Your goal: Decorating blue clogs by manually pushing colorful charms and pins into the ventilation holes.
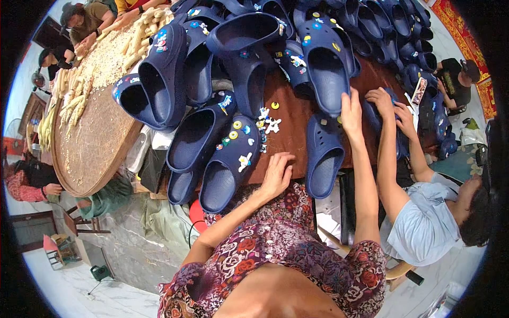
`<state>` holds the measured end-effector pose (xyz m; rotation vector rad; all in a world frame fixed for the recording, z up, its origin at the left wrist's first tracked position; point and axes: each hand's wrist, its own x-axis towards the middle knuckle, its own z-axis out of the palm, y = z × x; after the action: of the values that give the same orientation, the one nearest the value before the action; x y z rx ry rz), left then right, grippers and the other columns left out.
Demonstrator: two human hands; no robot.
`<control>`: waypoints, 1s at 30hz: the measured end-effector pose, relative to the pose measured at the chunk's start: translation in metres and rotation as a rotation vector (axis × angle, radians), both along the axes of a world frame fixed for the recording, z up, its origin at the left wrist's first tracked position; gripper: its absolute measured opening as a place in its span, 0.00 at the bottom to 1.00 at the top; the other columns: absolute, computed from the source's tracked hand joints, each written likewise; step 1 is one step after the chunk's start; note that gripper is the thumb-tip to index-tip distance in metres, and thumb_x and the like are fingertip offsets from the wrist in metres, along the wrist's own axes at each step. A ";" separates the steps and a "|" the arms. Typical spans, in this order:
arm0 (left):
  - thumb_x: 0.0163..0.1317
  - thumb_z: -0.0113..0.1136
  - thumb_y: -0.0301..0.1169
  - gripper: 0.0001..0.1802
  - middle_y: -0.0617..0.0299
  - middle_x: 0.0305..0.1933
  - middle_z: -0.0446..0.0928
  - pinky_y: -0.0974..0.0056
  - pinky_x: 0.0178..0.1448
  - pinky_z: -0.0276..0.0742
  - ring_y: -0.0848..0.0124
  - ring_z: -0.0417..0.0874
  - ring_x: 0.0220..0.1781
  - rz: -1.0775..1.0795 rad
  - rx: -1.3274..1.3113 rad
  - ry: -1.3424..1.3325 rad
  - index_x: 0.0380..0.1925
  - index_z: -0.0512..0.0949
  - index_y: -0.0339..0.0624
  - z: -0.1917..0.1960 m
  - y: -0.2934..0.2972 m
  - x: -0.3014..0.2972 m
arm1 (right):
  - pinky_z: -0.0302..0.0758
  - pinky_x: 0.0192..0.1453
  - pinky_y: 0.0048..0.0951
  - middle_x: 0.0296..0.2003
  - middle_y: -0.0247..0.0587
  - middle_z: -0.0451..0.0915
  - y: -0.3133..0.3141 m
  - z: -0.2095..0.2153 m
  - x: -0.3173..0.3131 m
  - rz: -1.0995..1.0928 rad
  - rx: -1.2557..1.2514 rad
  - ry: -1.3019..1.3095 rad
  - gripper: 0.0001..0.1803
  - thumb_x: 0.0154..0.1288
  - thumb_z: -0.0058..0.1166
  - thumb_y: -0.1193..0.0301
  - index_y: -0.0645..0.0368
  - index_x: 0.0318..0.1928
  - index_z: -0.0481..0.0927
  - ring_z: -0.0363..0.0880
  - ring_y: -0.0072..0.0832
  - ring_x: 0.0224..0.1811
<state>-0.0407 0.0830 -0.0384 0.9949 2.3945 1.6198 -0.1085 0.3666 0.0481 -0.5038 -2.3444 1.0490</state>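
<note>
On the brown tabletop (291,140), near its front edge, my left hand (277,175) lies with its fingers stretched out and nothing in them. A little beyond it are small white and yellow shoe charms (272,123). My right hand (351,114) holds the heel edge of a navy clog (327,74) that has several charms on its upper; part of the grip is hidden. Below that clog lies a plain navy clog (324,159) without visible charms, just left of my right forearm. To the left of my left hand, a charm-covered navy clog (236,153) rests at the table edge.
Many navy clogs (199,74) are heaped along the far side. A co-worker in a light blue shirt (424,222) reaches in from the right, hands at another clog. At the left stands a round woven tray (90,159) with corn kernels and cobs; other people sit around it.
</note>
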 end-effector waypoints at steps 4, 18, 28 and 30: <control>0.62 0.55 0.22 0.17 0.46 0.55 0.71 0.51 0.62 0.70 0.47 0.72 0.57 -0.039 0.013 -0.035 0.52 0.73 0.37 0.001 0.008 0.005 | 0.69 0.64 0.44 0.54 0.66 0.77 0.012 0.012 -0.047 -0.042 0.099 0.018 0.27 0.74 0.43 0.57 0.66 0.62 0.69 0.76 0.55 0.60; 0.61 0.66 0.41 0.35 0.40 0.58 0.70 0.51 0.66 0.68 0.46 0.71 0.62 -0.155 -0.020 -0.132 0.61 0.65 0.31 0.019 0.029 0.010 | 0.74 0.58 0.40 0.46 0.61 0.81 0.050 0.002 -0.122 -0.018 -0.067 0.061 0.40 0.67 0.52 0.41 0.68 0.58 0.74 0.81 0.45 0.51; 0.61 0.66 0.34 0.31 0.41 0.57 0.70 0.52 0.65 0.71 0.47 0.73 0.61 -0.122 -0.041 -0.148 0.61 0.67 0.34 0.013 0.022 0.010 | 0.79 0.47 0.34 0.44 0.47 0.76 -0.015 -0.011 0.040 0.003 0.066 -0.008 0.16 0.68 0.59 0.65 0.56 0.54 0.78 0.79 0.35 0.45; 0.62 0.64 0.32 0.28 0.42 0.57 0.71 0.52 0.64 0.72 0.47 0.74 0.60 -0.131 -0.037 -0.143 0.60 0.68 0.35 0.011 0.013 0.007 | 0.76 0.56 0.37 0.49 0.49 0.75 -0.035 -0.022 0.085 -0.001 -0.019 -0.097 0.16 0.69 0.58 0.65 0.58 0.54 0.77 0.78 0.38 0.52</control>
<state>-0.0335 0.0958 -0.0274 0.9724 2.2099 1.5407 -0.0236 0.3320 0.0257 -0.5753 -2.4202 1.0692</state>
